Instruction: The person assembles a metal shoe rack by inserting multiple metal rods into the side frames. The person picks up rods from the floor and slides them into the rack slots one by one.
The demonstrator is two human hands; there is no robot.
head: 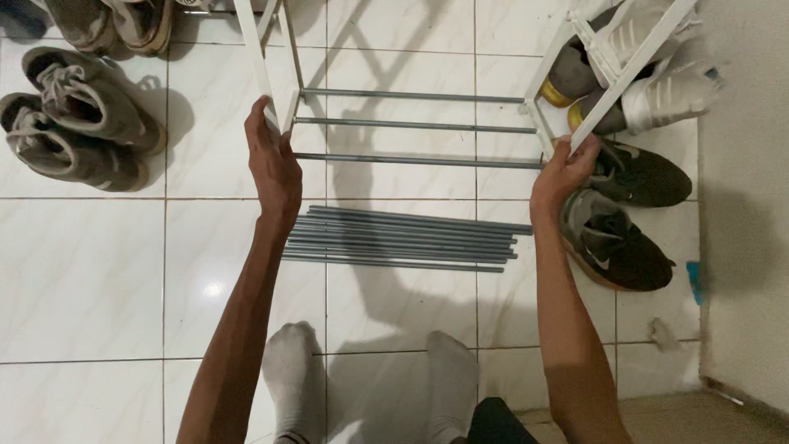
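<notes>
Your left hand (275, 160) is wrapped tight around the left white side frame (261, 70) of the rack, and your right hand (563, 173) grips the right white side frame (625, 70). Three grey rods (411, 122) join them; loose grey rods (403, 240) lie on the tile floor (82, 279) just below, dark shoes (625, 222) beside

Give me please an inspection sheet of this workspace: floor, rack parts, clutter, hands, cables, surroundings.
Surface: white tiled floor, glossy.
Job's things: white rack frame with three grey rods fitted between its side pieces; bundle of loose grey rods lying on the floor.
Clutter: grey shoes at left, dark shoes at right.
Hands: left hand grips the left side piece; right hand grips the right side piece.
Cables: nothing seen.
Surroundings: wall at right; socked feet below.
</notes>
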